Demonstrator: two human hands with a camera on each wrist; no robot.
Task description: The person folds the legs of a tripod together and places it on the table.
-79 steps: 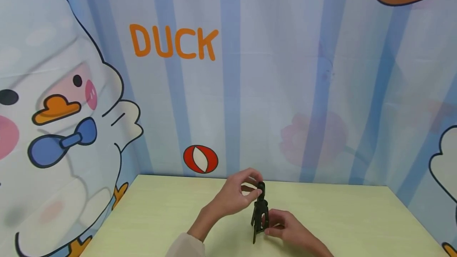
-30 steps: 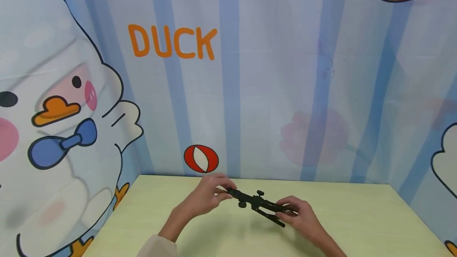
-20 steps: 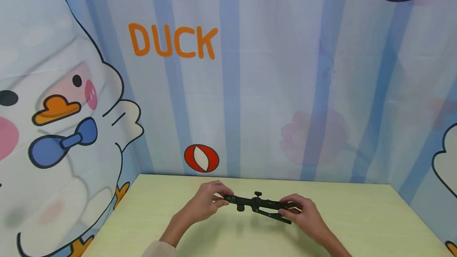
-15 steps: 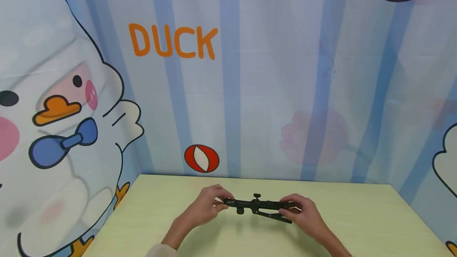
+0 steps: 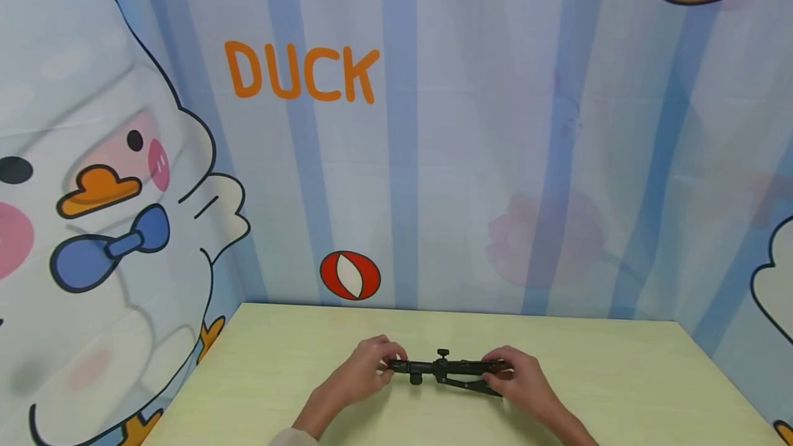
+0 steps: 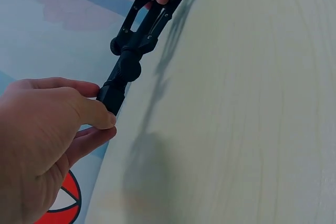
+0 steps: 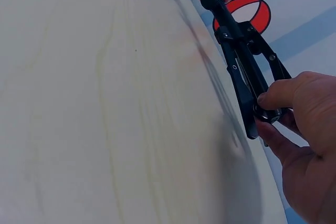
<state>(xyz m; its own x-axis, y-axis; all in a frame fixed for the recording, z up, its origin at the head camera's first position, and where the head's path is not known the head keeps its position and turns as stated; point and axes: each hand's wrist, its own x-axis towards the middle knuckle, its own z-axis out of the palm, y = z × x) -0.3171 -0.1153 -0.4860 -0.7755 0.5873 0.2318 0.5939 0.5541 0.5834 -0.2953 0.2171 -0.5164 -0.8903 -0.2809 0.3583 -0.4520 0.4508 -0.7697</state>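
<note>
A small black tripod [image 5: 441, 367] lies sideways between both hands, its head toward the left and its partly spread legs toward the right. My left hand [image 5: 367, 369] pinches the head end; in the left wrist view the thumb and fingers of that hand [image 6: 47, 124] press on the blocky tip. With thumb and fingers my right hand [image 5: 522, 383] grips the bottom of the centre tube among the legs, as the tripod [image 7: 244, 59] shows in the right wrist view. Knobs stick out above and below the shaft. Its shadow falls on the table, apart from it.
A pale yellow table [image 5: 279, 343] stretches under both hands. Behind it hangs a blue striped curtain [image 5: 458, 122] printed with a duck, the word DUCK and a red ball, meeting the table's back edge.
The tripod was upright and seen end-on, then turned to lie sideways with its head to the left. Over the last half second both hands have lowered it slightly toward the table.
</note>
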